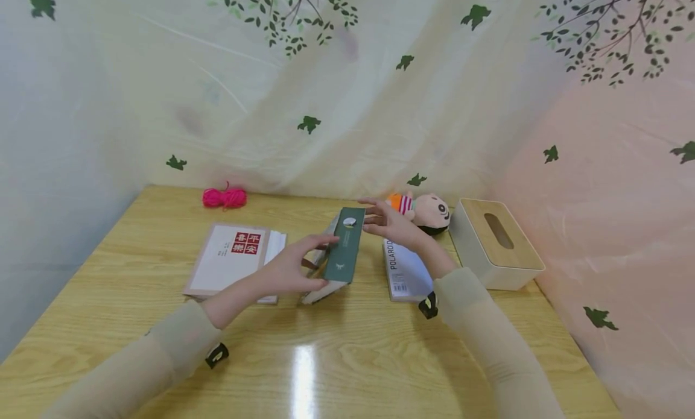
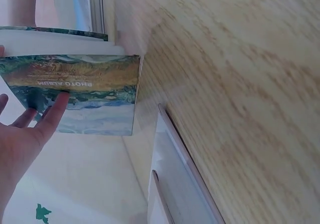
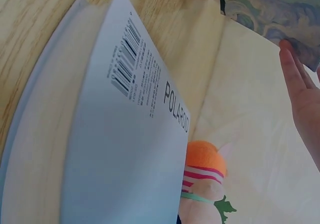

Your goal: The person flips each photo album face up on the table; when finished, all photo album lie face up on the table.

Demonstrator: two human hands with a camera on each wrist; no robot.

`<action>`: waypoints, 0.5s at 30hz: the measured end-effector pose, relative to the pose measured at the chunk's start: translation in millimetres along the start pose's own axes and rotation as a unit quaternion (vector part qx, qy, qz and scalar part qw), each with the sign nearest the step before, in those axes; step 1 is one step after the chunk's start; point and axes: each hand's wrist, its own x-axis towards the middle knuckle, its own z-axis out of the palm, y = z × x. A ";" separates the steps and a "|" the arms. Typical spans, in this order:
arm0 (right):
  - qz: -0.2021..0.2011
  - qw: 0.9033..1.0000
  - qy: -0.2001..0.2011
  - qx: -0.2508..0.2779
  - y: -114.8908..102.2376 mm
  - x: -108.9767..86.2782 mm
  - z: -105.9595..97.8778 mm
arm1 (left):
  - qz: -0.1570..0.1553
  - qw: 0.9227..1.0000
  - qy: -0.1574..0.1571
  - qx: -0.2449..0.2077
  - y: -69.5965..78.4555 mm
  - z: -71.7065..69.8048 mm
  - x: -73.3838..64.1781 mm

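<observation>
A photo album (image 1: pixel 345 244) stands with its dark green spine up and its covers slanting down toward the table, slightly spread. In the left wrist view its painted cover (image 2: pixel 95 111) shows the upside-down words PHOTO ALBUM. My left hand (image 1: pixel 288 263) is at the left side, with spread fingers and thumb against that cover. On the far right side, my right hand (image 1: pixel 399 226) has extended fingers at the album's edge. Straight fingertips (image 3: pixel 286 46) touch the swirled blue cover in the right wrist view. A POLAROID book (image 1: pixel 407 271) lies below my right wrist.
A white book with red squares (image 1: pixel 217 256) lies on the left of the wooden table (image 1: pixel 244 371). Pink yarn (image 1: pixel 224 197) sits at the back left. A doll (image 1: pixel 429 211) and a tissue box with a wooden lid (image 1: pixel 472 250) stand at the right.
</observation>
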 end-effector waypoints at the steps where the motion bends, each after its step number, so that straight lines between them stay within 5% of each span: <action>1: -0.005 1.000 -0.001 0.007 0.0 -0.2 0.5 | 0.001 1.000 -0.001 -0.006 0.9 -0.7 0.0; 7: -0.025 0.999 0.005 0.036 0.3 -0.1 2.8 | 0.009 0.998 -0.002 -0.056 7.9 -2.7 0.0; 15: -0.024 0.999 0.046 0.008 -6.4 0.5 6.3 | 0.026 0.996 0.005 -0.086 -0.1 -1.0 2.8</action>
